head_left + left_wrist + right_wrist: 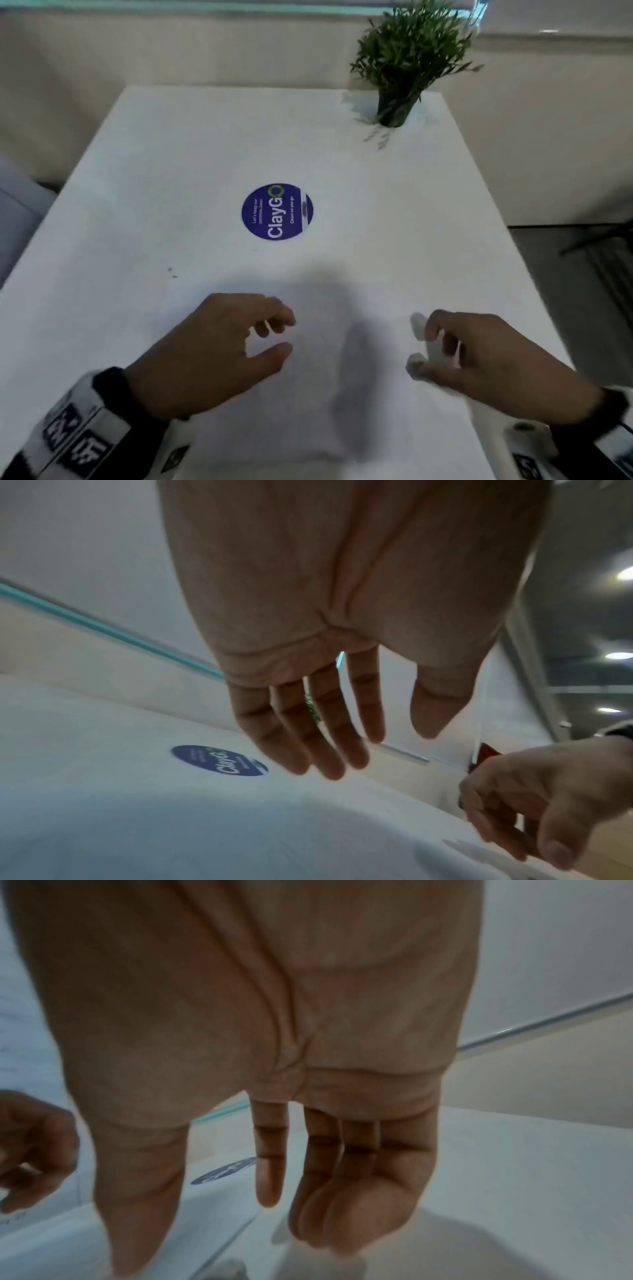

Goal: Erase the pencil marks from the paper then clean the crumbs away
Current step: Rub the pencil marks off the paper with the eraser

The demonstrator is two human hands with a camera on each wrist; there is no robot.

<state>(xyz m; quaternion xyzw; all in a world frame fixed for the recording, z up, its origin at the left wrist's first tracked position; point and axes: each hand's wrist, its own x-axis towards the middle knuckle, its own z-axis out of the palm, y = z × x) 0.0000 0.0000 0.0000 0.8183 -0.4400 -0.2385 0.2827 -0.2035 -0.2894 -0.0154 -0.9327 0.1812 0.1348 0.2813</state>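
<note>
Both hands are being hovered over the paper on the bench, probably lining up. Left hand is being kept loose and empty. Right hand looks relaxed too, nothing being gripped, though blur near its fingertips is making that hard to tell.

From my remote station I log the following. One white table, square-cornered, filling most of the head view. One round blue sticker printed "ClayGo", stuck at the table's middle. One potted plant, green and bushy, in a dark pot at the far right corner. One pale beige wall behind the table, with a teal strip running along its top. One grey floor to the right of the table. Several ceiling lights, seen lit in the left wrist view.
</note>
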